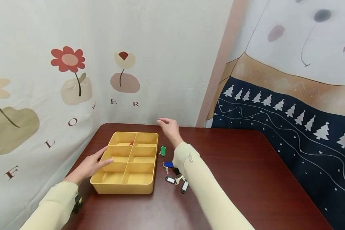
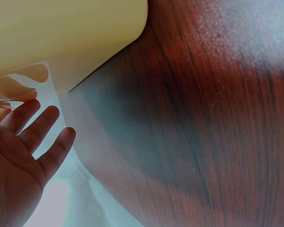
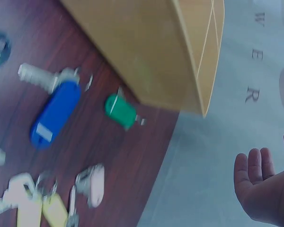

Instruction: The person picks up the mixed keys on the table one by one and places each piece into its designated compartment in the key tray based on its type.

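Note:
A yellow divided box (image 1: 122,189) stands toward the left of the table. My left hand (image 1: 91,164) rests at its left side, thumb over the rim and fingers straight and spread along the outside. My right hand (image 1: 170,130) is raised past the box's far right corner, fingers loosely bent; nothing shows in it. Right of the box lie keys with tags: a green key tag (image 1: 163,150), a blue key tag (image 1: 168,164) and black-framed tags (image 1: 184,187). Yellow tags (image 3: 54,210) and a pale pink tag (image 3: 98,185) show in the right wrist view. Something red (image 1: 131,143) lies in a far compartment.
The dark red-brown table (image 1: 233,172) extends to the right of the keys. Behind it hangs a pale curtain (image 1: 172,64) with printed flowers and letters. A dark blue cloth (image 1: 276,137) with printed trees hangs along the right side.

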### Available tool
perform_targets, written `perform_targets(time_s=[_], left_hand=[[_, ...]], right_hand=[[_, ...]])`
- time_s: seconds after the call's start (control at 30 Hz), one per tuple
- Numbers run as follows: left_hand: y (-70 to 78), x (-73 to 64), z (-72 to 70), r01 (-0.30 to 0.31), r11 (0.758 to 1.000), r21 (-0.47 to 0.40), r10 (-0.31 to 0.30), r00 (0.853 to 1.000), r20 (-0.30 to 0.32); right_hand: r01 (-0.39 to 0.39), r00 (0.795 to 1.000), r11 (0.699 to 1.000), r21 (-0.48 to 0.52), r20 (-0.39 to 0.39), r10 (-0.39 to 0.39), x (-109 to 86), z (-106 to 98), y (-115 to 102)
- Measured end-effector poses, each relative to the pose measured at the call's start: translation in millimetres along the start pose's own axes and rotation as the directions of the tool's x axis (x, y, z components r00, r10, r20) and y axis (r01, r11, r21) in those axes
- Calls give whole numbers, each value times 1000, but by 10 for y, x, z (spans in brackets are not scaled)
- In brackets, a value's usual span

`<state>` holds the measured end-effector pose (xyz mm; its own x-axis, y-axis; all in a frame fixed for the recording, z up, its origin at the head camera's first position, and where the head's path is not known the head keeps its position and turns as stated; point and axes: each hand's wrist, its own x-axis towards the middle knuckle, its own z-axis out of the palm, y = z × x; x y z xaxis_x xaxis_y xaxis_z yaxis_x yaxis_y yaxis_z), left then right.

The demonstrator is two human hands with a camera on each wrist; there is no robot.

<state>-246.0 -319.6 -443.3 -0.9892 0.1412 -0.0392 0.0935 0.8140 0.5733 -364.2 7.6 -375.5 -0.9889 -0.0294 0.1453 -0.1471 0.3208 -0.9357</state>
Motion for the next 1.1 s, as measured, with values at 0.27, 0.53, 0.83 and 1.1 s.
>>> perform_targets(time_s=[0.27,0.53,0.83,1.1], left_hand=[[-41,-30,-29,-5,1000,-9,5,1000,1],[-55,9,-20,-18,1000,-15,18,1000,7],[1,37,4,-16,1000,-25,16,1000,11],[-34,20,14,-22,1000,-4,22,1000,-5]], right_hand=[[8,999,1000,-18,-39,-8,53,-247,169],[-26,997,997,-70,-74,21,52,-345,351],[-39,996,980,-194,-80,24,-15,-325,605],[-27,998,964,-264,-65,10,-94,-164,803]])
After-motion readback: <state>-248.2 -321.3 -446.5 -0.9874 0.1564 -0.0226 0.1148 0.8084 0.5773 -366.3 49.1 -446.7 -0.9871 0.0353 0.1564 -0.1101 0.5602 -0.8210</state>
